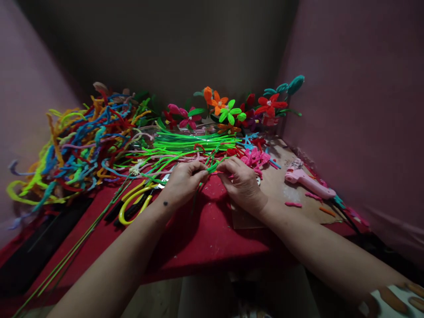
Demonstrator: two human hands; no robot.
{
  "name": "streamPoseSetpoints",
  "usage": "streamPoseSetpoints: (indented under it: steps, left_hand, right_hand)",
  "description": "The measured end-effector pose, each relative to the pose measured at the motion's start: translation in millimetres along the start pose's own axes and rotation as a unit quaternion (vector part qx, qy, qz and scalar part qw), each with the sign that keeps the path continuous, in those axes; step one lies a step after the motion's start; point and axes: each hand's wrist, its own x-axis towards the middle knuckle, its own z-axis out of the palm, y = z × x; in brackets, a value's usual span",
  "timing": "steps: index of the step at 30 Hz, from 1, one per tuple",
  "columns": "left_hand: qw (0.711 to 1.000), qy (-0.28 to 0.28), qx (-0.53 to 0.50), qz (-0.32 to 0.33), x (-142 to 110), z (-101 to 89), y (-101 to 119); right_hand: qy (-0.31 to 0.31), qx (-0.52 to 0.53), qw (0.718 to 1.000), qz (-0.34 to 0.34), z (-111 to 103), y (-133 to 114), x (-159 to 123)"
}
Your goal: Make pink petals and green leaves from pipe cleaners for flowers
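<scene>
My left hand (186, 179) and my right hand (241, 184) meet over the red-covered table. Pinched between their fingertips is a green pipe cleaner (212, 168), bent into a small shape whose exact form I cannot make out. Just beyond the hands lies a bundle of straight green pipe cleaners (195, 141) on clear plastic. To the right of my right hand sits a heap of looped pink pipe cleaners (255, 159). Yellow-handled pliers or scissors (135, 203) rest beside my left wrist, their head partly covered by my left hand.
A big tangle of coloured pipe cleaners (89, 150) fills the left side. Finished fuzzy flowers (228, 110) stand along the back. On cardboard (274, 212) at right lies a pink glue gun (309, 182). Long thin green stems (82, 238) slant over the table's left front edge.
</scene>
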Motion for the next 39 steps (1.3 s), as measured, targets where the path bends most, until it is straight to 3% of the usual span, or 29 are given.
streamPoseSetpoints:
  steps: [6, 13, 23, 28, 32, 34, 35, 37, 39]
  left_hand:
    - [1.0, 0.007, -0.013, -0.003, -0.6, 1.7, -0.4]
    - [0.999, 0.018, -0.015, -0.033, -0.6, 1.6, 1.6]
    - [1.0, 0.011, 0.002, -0.019, -0.7, 5.7, -4.4]
    - [0.996, -0.008, 0.085, 0.029, -2.6, 8.7, -4.6]
    - [0.981, -0.033, 0.162, 0.105, -4.8, 8.8, -1.9]
    - [0.976, -0.043, 0.166, 0.137, -6.3, 6.9, 0.1]
    - [0.977, -0.039, 0.153, 0.146, -7.1, 5.7, 1.4]
    - [0.983, -0.017, 0.103, 0.148, -8.7, 3.4, 4.5]
    - [0.99, 0.019, 0.043, 0.133, -10.1, 2.9, 7.9]
  right_hand:
    - [-0.023, -0.101, 0.994, -0.024, 1.9, 1.3, -2.5]
    - [-0.025, -0.238, 0.966, -0.094, -2.6, -1.4, -3.3]
    - [-0.074, -0.27, 0.949, -0.148, -4.8, -9.8, -1.4]
    - [-0.082, -0.248, 0.955, -0.142, -4.8, -3.9, 2.6]
    - [-0.117, -0.138, 0.983, -0.042, -9.1, -0.7, 12.7]
    - [-0.156, -0.007, 0.986, 0.063, -13.5, 1.4, 20.1]
    - [-0.178, 0.074, 0.973, 0.13, -15.8, 2.7, 23.7]
    - [-0.215, 0.248, 0.905, 0.269, -18.9, 5.2, 29.4]
    - [-0.23, 0.409, 0.797, 0.379, -18.1, 6.1, 31.2]
